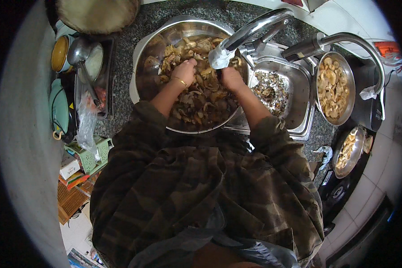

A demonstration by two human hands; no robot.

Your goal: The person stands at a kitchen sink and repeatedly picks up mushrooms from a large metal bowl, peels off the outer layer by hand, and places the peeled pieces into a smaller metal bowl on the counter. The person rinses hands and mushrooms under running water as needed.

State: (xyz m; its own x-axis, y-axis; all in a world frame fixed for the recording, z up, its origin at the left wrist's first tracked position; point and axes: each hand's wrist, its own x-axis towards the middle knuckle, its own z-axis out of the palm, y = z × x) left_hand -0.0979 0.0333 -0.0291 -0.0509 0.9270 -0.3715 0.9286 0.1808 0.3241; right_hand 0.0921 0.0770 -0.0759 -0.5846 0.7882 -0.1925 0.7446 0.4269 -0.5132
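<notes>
A large metal basin with a pale rim stands in front of me, full of brown mushrooms in murky water. My left hand, with a gold bracelet at the wrist, is over the mushrooms in the middle of the basin. Its fingers curl down, and whatever they grip is hidden. At the basin's right side is my right hand, just below the cloth-wrapped end of a chrome faucet. Something dark shows by its fingers, too unclear to name.
Right of the basin, a steel sink holds mushroom scraps around its drain. Beyond it are a metal bowl of mushrooms and a smaller bowl of mushroom pieces. A second curved faucet arches there. A ladle lies left.
</notes>
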